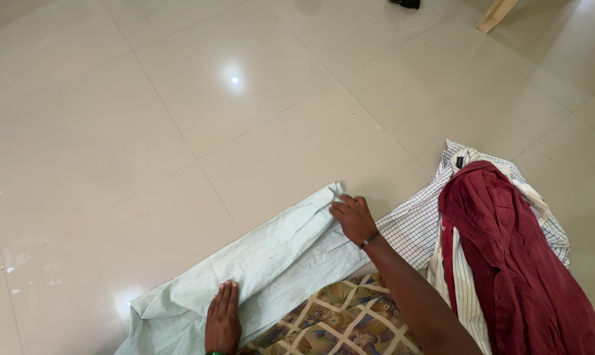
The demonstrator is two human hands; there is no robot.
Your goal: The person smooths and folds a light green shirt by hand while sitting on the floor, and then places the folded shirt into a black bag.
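Both hands, left [223, 319] and right [354, 218], press flat, open-palmed on a pale green shirt [264, 263] partly cut off below.

Bare tiled floor [179, 131] lies open from nine through twelve o'clock. A pile of shirts topped by a maroon shirt [507, 263] blocks four o'clock. A pale green shirt [271, 263] and patterned cloth [337, 322] fill six o'clock. A wooden leg [496, 14] stands at one o'clock.

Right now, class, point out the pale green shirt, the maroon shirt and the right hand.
pale green shirt [271, 260], head view, middle of the fabric.
maroon shirt [507, 250], head view, its centre.
right hand [354, 219], head view, back of hand.
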